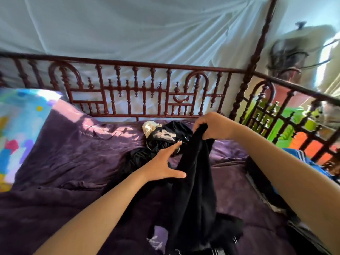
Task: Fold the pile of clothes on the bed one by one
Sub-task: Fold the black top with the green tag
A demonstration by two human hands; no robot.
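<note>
A long black garment (193, 190) hangs from my right hand (211, 126), which grips its top end above the bed. My left hand (165, 162) is spread with straight fingers just left of the hanging cloth, thumb touching its edge. Behind both hands lies a small pile of clothes (163, 138): dark pieces and a crumpled cream one (150, 127). The lower end of the black garment bunches on the purple bedspread (73, 159) near the bottom of the view.
A carved dark-red wooden rail (139, 89) runs along the bed's far side and right end. A colourful pillow (20, 126) lies at the left. Blue striped clothing (301, 157) and dark items sit at the right edge. White netting hangs behind.
</note>
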